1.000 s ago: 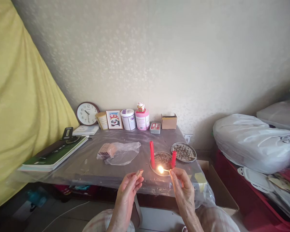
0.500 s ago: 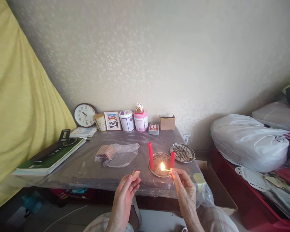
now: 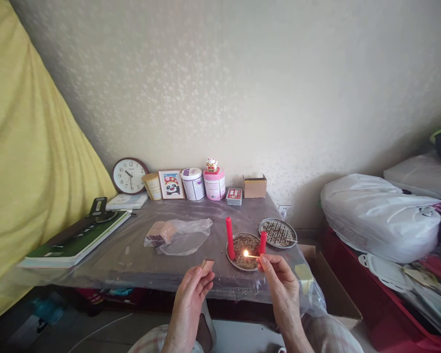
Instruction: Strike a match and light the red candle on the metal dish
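My right hand [image 3: 277, 279] pinches a burning match [image 3: 250, 255], its flame over a round metal dish [image 3: 238, 250] at the table's near edge. Two red candles stand on that dish: a tall candle [image 3: 229, 238] on its left and a short candle [image 3: 262, 242] on its right, just above my fingertips. My left hand [image 3: 193, 289] is closed on a small matchbox [image 3: 207, 266], held in front of the table edge, left of the dish.
A second metal dish [image 3: 277, 231] sits right of the first. A plastic bag with a brown pack [image 3: 176, 234], books [image 3: 77, 238], a clock [image 3: 128, 175], tins, a picture and small boxes line the plastic-covered table [image 3: 132, 255]. White bags [image 3: 382, 215] lie at right, yellow cloth at left.
The match flame has shrunk and sits a little higher, between the two candles. My left hand with the matchbox has dropped slightly. The view shifted a little.
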Demonstrator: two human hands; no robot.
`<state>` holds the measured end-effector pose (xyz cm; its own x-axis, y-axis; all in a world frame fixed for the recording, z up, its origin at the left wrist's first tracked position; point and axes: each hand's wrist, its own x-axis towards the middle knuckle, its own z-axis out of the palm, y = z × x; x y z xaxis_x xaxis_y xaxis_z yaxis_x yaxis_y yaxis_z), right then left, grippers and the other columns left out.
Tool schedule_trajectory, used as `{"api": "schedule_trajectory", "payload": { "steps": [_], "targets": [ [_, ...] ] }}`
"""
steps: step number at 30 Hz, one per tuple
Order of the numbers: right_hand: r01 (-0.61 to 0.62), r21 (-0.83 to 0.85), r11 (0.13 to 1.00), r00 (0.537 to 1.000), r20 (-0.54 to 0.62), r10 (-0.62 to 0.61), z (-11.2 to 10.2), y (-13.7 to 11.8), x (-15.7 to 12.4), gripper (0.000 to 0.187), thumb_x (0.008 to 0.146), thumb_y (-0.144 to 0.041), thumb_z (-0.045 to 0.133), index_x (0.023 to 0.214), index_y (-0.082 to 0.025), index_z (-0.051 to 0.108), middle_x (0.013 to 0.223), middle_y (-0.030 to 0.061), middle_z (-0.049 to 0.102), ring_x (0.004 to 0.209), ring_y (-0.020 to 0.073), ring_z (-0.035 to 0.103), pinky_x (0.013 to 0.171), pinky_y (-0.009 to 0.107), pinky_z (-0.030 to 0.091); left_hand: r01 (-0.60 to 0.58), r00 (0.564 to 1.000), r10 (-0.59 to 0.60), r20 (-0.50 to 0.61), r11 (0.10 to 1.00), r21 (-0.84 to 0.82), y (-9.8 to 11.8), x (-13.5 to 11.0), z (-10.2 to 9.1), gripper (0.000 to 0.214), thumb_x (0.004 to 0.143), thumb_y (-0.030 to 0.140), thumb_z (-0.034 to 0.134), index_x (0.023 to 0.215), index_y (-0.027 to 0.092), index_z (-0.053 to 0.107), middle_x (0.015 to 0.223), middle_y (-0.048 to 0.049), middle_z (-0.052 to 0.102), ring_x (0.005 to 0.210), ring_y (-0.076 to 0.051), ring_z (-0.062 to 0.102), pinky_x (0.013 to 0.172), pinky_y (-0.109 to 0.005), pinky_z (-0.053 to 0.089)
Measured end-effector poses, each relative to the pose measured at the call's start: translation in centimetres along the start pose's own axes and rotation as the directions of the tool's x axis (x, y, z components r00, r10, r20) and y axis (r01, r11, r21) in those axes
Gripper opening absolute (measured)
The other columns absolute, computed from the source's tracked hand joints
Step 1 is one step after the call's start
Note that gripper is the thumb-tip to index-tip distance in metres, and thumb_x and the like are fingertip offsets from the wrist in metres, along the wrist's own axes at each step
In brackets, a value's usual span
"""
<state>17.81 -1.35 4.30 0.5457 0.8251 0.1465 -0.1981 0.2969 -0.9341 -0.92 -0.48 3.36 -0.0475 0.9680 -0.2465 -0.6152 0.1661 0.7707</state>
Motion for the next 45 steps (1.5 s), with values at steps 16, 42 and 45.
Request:
{"api": "schedule_trajectory", "payload": {
  "steps": [16, 42, 45],
  "targets": [
    [0.072, 0.024, 0.997, 0.994, 0.084, -0.074, 1.8, -2.6, 1.3, 0.023, 0.068, -0.04, 0.078, 0.073, -0.02, 0.068, 0.065, -0.0007, 0.063, 0.059, 0.0128, 0.055, 0.059, 0.025, 0.048, 0.0, 1.0, 0.0, -0.013, 1.0, -0.003, -0.2, 0.2, 0.0, 0.029, 0.066, 0.041, 0.079, 0.081, 0.019, 0.069, 0.087, -0.0062, 0.075, 0.087, -0.023, 0.067, 0.083, -0.036, 0.046],
    [0.13, -0.019, 0.991, 0.983, 0.134, -0.127, 6.3, -3.3, 4.5, 0.022, 0.071, -0.039, 0.073, 0.074, -0.019, 0.063, 0.06, -0.0042, 0.058, 0.053, 0.0113, 0.052, 0.049, 0.022, 0.042, 0.007, 1.0, -0.007, 0.017, 1.0, -0.028, -0.4, 0.4, -0.1, 0.026, 0.071, 0.04, 0.075, 0.084, 0.019, 0.069, 0.083, -0.0048, 0.075, 0.085, -0.021, 0.067, 0.082, -0.034, 0.046],
    [0.128, -0.013, 0.992, 0.982, 0.139, -0.125, 6.4, -3.1, 4.9, 0.022, 0.071, -0.038, 0.073, 0.074, -0.019, 0.063, 0.06, -0.0045, 0.058, 0.053, 0.011, 0.051, 0.05, 0.023, 0.042, 0.007, 1.0, -0.007, 0.013, 0.999, -0.033, -0.3, 0.3, 0.0, 0.026, 0.069, 0.04, 0.076, 0.082, 0.019, 0.068, 0.082, -0.005, 0.075, 0.085, -0.022, 0.067, 0.082, -0.035, 0.046]
  ]
}}
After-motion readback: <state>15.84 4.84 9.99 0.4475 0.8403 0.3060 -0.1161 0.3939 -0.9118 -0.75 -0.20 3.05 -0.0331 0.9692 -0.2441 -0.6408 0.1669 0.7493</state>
